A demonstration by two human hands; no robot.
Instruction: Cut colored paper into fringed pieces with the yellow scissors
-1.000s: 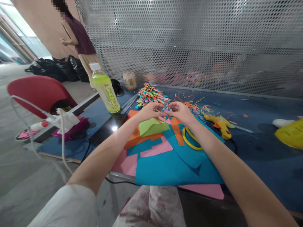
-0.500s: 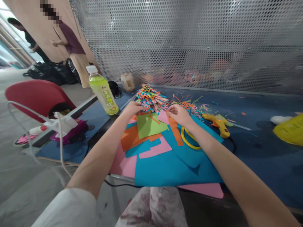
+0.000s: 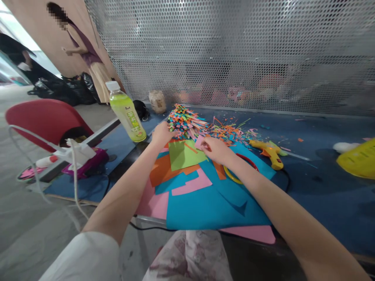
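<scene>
A cone of many coloured paper strips (image 3: 187,121) stands on the table, spreading to the right. My left hand (image 3: 163,134) is at its lower left side, with closed fingers gripping its edge; the fingertips are partly hidden. Right of the cone's base, my right hand (image 3: 215,149) pinches a small piece of pink paper (image 3: 199,142) between thumb and fingers. Below the hands lie a light green paper sheet (image 3: 186,156), orange paper (image 3: 162,171) and a large blue sheet (image 3: 202,210). Scissors with red and yellow handles (image 3: 233,176) lie partly under my right forearm.
Loose paper clippings (image 3: 228,130) are heaped right of the cone. A yellow glue gun (image 3: 269,150) lies farther right. A drink bottle (image 3: 127,113) stands at left. Perforated metal sheeting (image 3: 234,50) bounds the table's back. A red chair (image 3: 43,117) and two people are at far left.
My right hand has moved slightly left and down with the pink paper, uncovering the red scissor handle. My left hand has shifted slightly left and stays at the cone.
</scene>
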